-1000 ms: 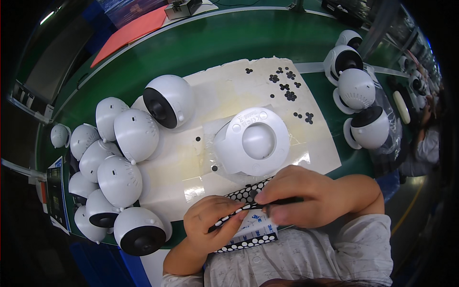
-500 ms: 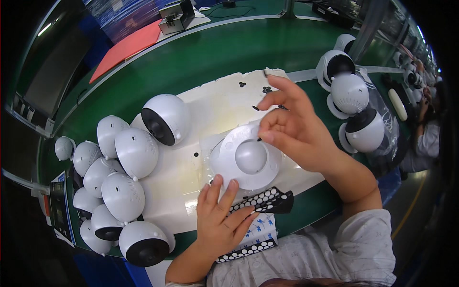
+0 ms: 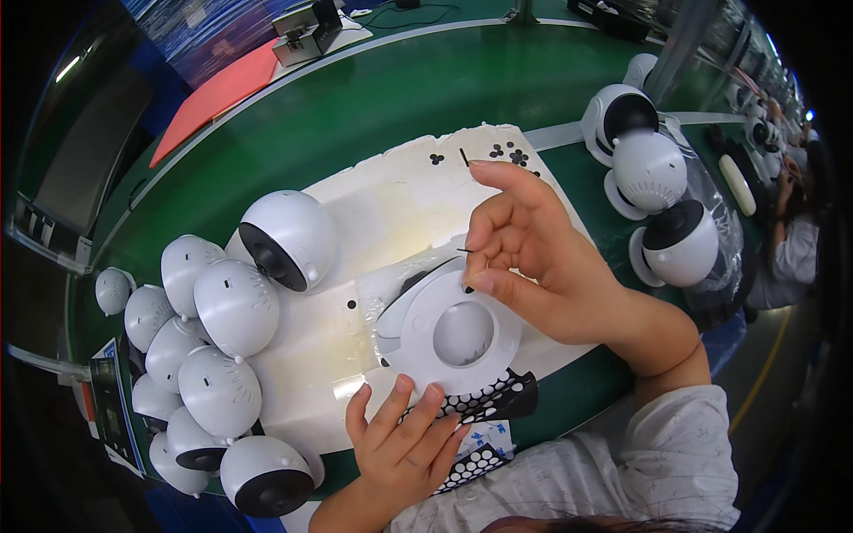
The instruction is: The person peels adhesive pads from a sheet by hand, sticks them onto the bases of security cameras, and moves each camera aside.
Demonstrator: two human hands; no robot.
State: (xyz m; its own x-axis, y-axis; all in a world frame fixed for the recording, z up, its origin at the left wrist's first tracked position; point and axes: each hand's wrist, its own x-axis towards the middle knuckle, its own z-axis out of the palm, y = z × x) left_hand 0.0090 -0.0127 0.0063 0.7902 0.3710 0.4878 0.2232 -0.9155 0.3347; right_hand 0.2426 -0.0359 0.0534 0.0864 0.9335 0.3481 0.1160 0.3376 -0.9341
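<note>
The left hand, fingers spread, presses flat on the near edge of the white round base plate and a black dotted sheet. Above the plate's far edge, right hand fingers pinch a tiny black pad. White dome housings crowd the tabletop at left.

Right hand seemingly pinching, left hand flat, fingers spread.

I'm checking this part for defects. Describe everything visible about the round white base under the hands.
The round white base looks like smooth matte plastic: a flat disc with a raised rim and a shallow round hollow in its middle. It lies flat on the pale sheet over the green table. The left hand steadies its near edge with its fingertips. The right hand pinches something small and dark at its upper rim.
</note>
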